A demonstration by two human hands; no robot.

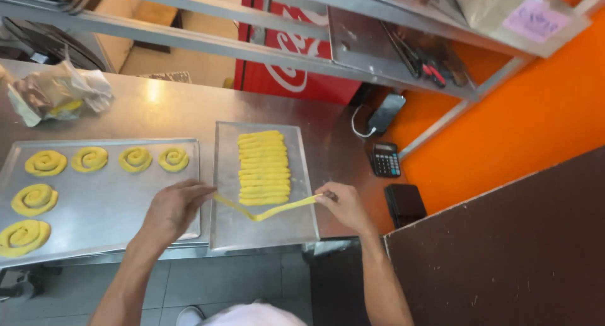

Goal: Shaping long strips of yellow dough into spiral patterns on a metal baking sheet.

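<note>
- While a yellow dough strip (pixel 265 211) sags between them, the left hand (pixel 173 209) pinches one end and the right hand (pixel 343 206) pinches the other, both closed on the dough.
- Held just above the near end of a small steel tray (pixel 265 234), the strip dips in the middle toward the bare metal.
- Farther back on that tray lies a row of dough strips (pixel 263 168), packed side by side and touching.
- To the left, a larger steel tray (pixel 113 200) carries dough spirals (pixel 89 159): four in a back row and more down its left side, each apart from the next.
- Both trays sit on a steel counter (pixel 183 105), the small one overlapping the large one's right edge.
- At the counter's back left rests a crumpled plastic bag (pixel 57 96).
- Right of the small tray stand a calculator (pixel 385 159) and a dark box (pixel 405 203), near an orange wall (pixel 529 118).
</note>
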